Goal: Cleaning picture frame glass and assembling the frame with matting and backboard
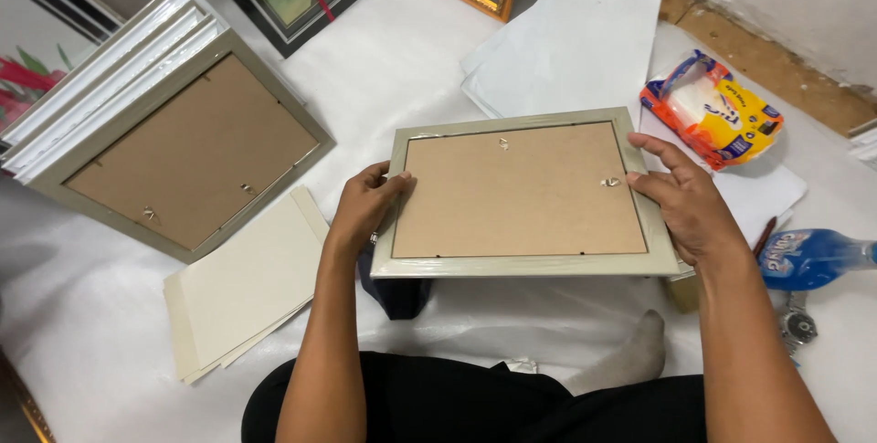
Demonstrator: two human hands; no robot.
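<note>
A: Where's the frame?
B: Picture frame (521,192) is face down, brown backing up, held above the white floor sheet (411,68), centre near.
A: Hands?
B: Left hand (365,205) grips the left edge, right hand (681,196) grips the right edge, fingers over the rim.
A: Around it?
B: Second frame (187,155) on a stack far left, cream cards (242,283) near left, white paper (566,41) far, orange packet (713,110) and blue bottle (808,256) right.
</note>
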